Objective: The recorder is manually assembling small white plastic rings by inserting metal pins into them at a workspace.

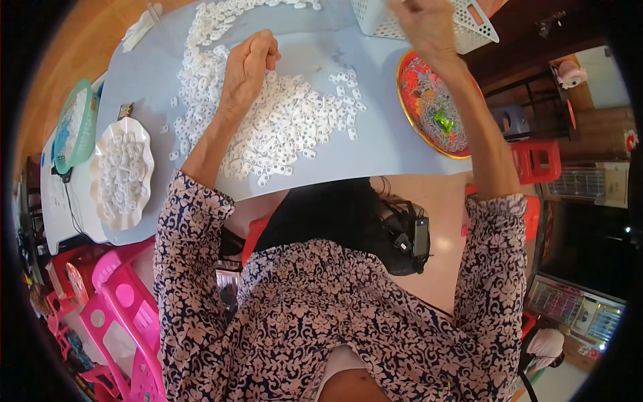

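My left hand [250, 67] is closed in a loose fist above a spread heap of small white plastic pieces [288, 124], each with a small hole. What its fingers hold, if anything, is hidden. Raised at the top edge, my right hand [425, 30] appears curled in front of a white perforated plastic basket [375, 19]. The picture cuts off part of its fingers, and I cannot make out anything in them. Under my right forearm lies a red round tray with a yellow rim [405, 100]. Thin grey nail-like metal pieces [429, 94] and a bright green scrap [444, 121] lie in it.
More white pieces trail to the far side of the grey-blue table [362, 154]. At left stand a scalloped white dish [100, 181] full of them and a green basket [86, 127]. A pink plastic chair [124, 301] and red stools [536, 161] flank the table.
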Demonstrator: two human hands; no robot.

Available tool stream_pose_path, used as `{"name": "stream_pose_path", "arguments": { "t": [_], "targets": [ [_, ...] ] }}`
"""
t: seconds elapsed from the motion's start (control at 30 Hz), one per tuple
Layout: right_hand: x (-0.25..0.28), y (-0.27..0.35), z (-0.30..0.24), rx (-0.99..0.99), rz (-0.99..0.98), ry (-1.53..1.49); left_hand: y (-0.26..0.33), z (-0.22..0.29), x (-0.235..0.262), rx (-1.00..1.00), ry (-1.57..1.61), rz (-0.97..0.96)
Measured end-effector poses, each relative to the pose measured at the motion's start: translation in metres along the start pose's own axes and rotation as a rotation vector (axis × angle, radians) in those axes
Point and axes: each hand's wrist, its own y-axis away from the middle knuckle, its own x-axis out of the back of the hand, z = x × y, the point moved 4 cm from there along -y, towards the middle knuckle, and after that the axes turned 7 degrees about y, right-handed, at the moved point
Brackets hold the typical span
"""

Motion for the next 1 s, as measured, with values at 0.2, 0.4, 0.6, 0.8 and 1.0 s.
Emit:
{"name": "stream_pose_path", "arguments": {
  "t": [0.2, 0.4, 0.6, 0.8, 1.0],
  "targets": [
    [-0.046, 0.052, 0.019, -0.282, -0.626, 0.529, 0.002, -0.001, -0.002, 0.014, 0.006, -0.022],
    [-0.077, 0.064, 0.011, -0.126, -0.768, 0.497, 0.004, -0.003, -0.003, 0.049, -0.028, -0.025],
    [-0.092, 0.069, 0.007, -0.050, -0.832, 0.637, 0.003, -0.004, -0.002, 0.066, -0.050, -0.015],
    [-0.093, 0.063, 0.011, -0.165, -0.866, 0.678, 0.002, -0.005, -0.004, 0.065, -0.053, -0.032],
    [-0.069, 0.066, 0.012, -0.561, -0.497, 0.310, 0.005, -0.003, -0.005, 0.041, -0.168, -0.085]
  ]
}}
